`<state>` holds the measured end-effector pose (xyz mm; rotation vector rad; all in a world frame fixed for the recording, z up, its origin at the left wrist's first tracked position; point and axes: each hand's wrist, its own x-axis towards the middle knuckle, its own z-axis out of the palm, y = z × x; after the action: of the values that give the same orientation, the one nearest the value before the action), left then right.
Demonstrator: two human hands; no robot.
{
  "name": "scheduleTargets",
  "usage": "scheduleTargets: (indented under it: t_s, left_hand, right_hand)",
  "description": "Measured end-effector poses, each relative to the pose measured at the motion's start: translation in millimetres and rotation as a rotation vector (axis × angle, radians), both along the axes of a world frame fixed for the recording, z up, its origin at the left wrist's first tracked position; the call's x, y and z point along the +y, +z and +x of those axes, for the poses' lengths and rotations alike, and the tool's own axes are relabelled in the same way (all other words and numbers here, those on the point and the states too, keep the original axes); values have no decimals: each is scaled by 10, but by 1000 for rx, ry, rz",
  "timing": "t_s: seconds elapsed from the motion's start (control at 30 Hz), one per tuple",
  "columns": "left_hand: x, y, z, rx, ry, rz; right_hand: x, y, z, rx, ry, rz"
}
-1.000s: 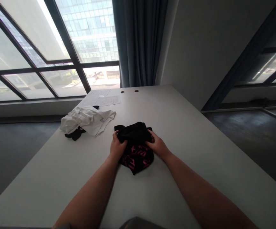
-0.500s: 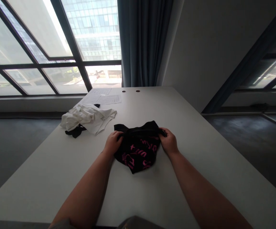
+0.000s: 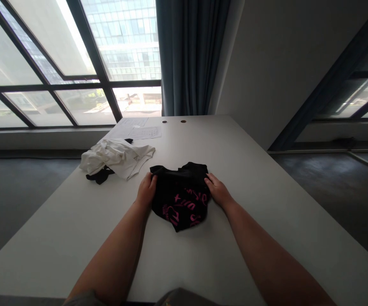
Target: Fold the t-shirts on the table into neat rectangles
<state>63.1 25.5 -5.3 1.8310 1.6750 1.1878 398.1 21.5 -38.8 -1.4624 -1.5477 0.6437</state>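
Centrally in the frame, both hands pinch the small black fabric garment with pink lettering (image 3: 182, 196) flat on the white worktop (image 3: 266, 204): left hand (image 3: 146, 191) at its left edge, right hand (image 3: 217, 191) at its right.

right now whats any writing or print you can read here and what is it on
Black garment: pink lettering across its front, crumpled and seen upside down, so no word reads for certain.
Sheets of paper at the far end of the table: faint printed lines, too small and blurred to read.
White garment: no print visible.
Nothing else carries a legible word, number or sign.
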Motion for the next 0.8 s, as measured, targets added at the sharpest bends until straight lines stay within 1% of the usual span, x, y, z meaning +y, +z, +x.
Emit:
scheduleTargets:
  t_s: [0.07,0.13,0.27,0.33,0.43,0.5,0.57,0.63,0.7,0.8]
  left_hand:
    - [-5,-5,14,7,-7,-28]
    - [-11,-3,20,24,-17,-10]
    - [-21,-15,40,64,-20,-12]
    - [-14,-41,55,65,-40,6]
    - [31,-93,36,60,-76,77]
    - [86,-124,-27,55,-107,95]
    - [148,-148,-120,60,-150,60]
    - [203,-169,-206,96,-202,0]
    - [238,-186,-251,144,-222,-40]
    - [251,-199,-242,166,-202,-36]
  right_hand:
    - [-20,21,-22,28,10,-35]
    - [-75,101,-41,73,37,-24]
    - [-215,308,-63,162,192,-29]
    - [-245,354,-65,153,223,6]
    - [-197,299,-50,65,161,130]
    - [-127,208,-25,17,137,150]
    - [-63,122,10,-12,139,93]
    - [-29,78,48,-44,163,10]
    - [-28,85,81,-79,233,-39]
    - [-56,151,109,-103,328,-54]
